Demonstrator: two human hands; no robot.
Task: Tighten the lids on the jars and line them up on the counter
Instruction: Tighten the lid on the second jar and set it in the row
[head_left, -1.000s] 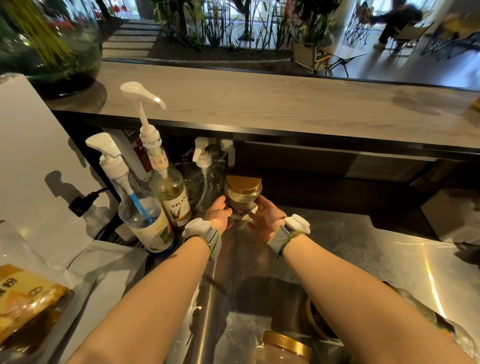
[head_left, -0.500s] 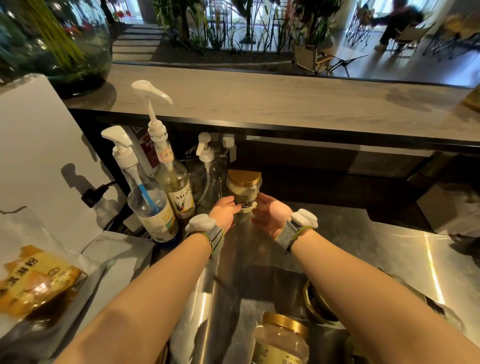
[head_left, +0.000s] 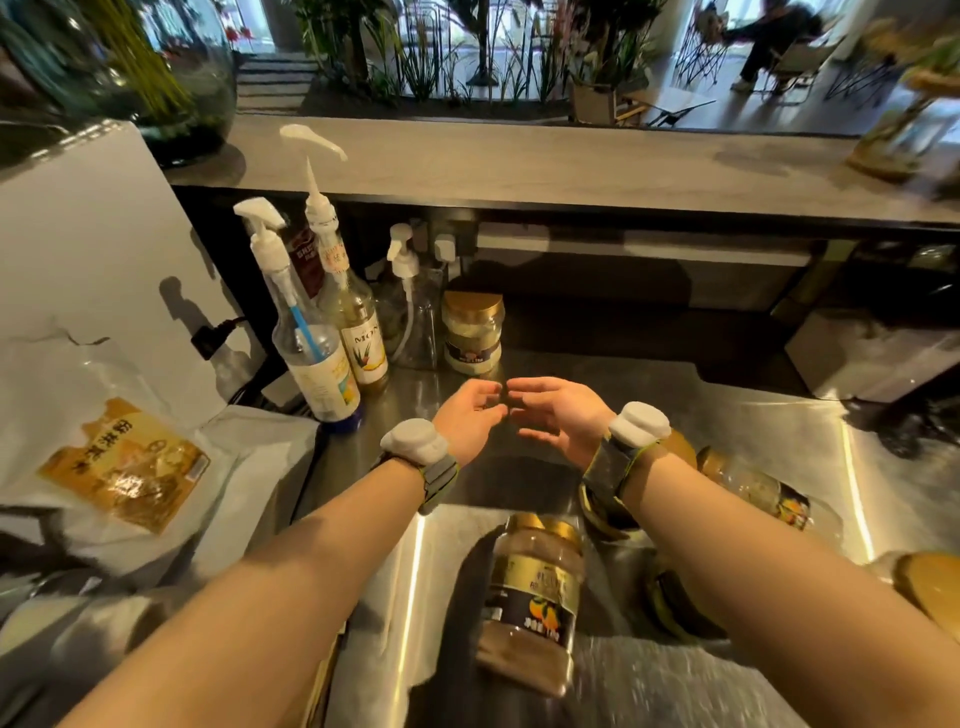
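Note:
A clear jar with a gold lid (head_left: 471, 332) stands upright at the back of the steel counter (head_left: 727, 431), beside the pump bottles. My left hand (head_left: 467, 415) and my right hand (head_left: 558, 413) hover just in front of it, apart from it, fingers relaxed and fingertips nearly meeting, holding nothing. Nearer to me stands a taller jar of brown powder with a gold lid (head_left: 532, 597), between my forearms. Another jar (head_left: 753, 488) lies on its side at the right, behind my right wrist. A gold lid (head_left: 930, 587) shows at the right edge.
Three pump bottles (head_left: 311, 332) stand at the back left, with a plug and cable behind them. A white bag with an orange label (head_left: 124, 462) lies on the left. A raised stone bar top (head_left: 519, 161) runs across the back. Dark round objects (head_left: 670, 608) sit under my right forearm.
Both hands let go of the gold-lidded jar, which now stands at the back of the counter, and drew back toward me. The view tilted down, showing more of the near jars.

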